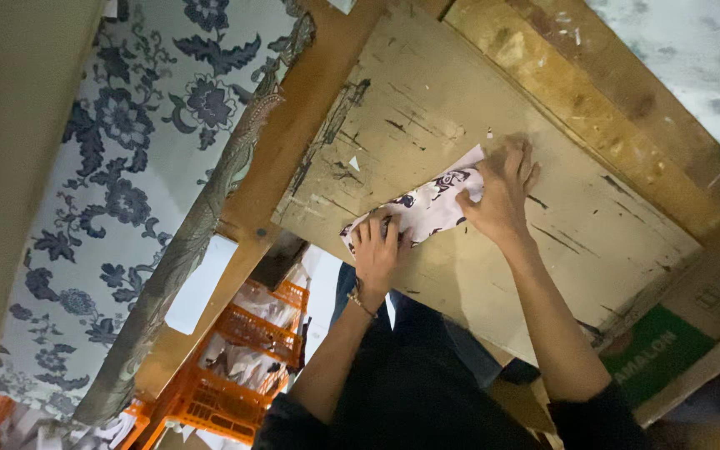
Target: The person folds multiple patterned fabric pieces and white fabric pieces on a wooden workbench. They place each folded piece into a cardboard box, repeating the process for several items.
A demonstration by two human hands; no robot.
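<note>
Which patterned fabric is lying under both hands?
The small pale pink cloth with dark motifs on the worn wooden board; the large blue floral fabric lies apart, untouched.

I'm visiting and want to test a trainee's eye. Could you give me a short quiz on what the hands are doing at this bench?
1. True or false: both hands press on the patterned paper piece.
2. What does the paper lie on: A) worn board, B) orange crate, C) floral cloth?
3. Which hand wears a bracelet?

Key:
1. True; left hand and right hand lie flat on it.
2. A.
3. The left.
</note>
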